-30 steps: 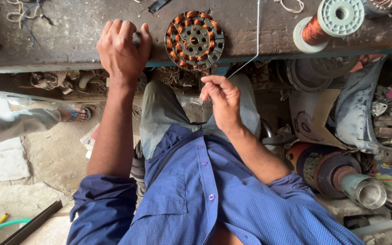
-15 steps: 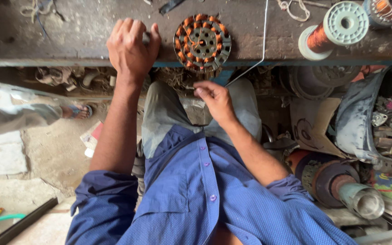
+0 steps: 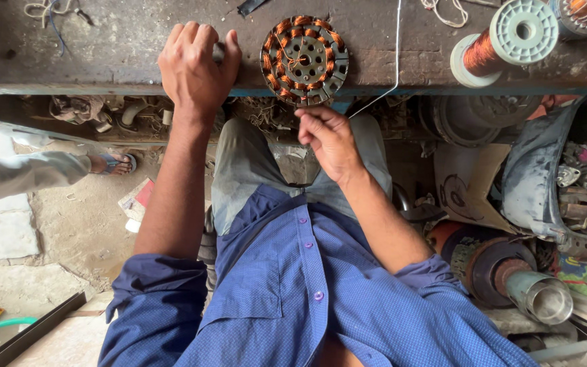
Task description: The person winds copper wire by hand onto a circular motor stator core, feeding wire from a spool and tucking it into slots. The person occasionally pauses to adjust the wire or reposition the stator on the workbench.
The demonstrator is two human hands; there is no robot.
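Upper centre of the frame: round grey metal motor stator wound with copper-coloured coils (image 3: 304, 60), lying flat at the near edge of the worn dark workbench top (image 3: 103, 47), in the same spot on the bench as 0.5 s ago. Just left of it, left hand (image 3: 197, 68) curled shut over a small grey object that barely shows between the fingers; what that object is, cannot tell. Same clenched grip as in the earlier frame.

Centre of the frame, just below the bench edge: right hand (image 3: 329, 139), fingertips pinched together on a thin pale wire (image 3: 397, 47). Now raised closer to the stator's lower rim than 0.5 s ago, when lower over the lap. Wire running from the pinch up and right, then straight up across the bench to the top edge.

Upper right: pale green plastic spool of copper wire (image 3: 504, 37), lying on the bench, well apart from both hands. Left edge, middle: another person's foot in a blue sandal (image 3: 111, 163) on the dusty floor.
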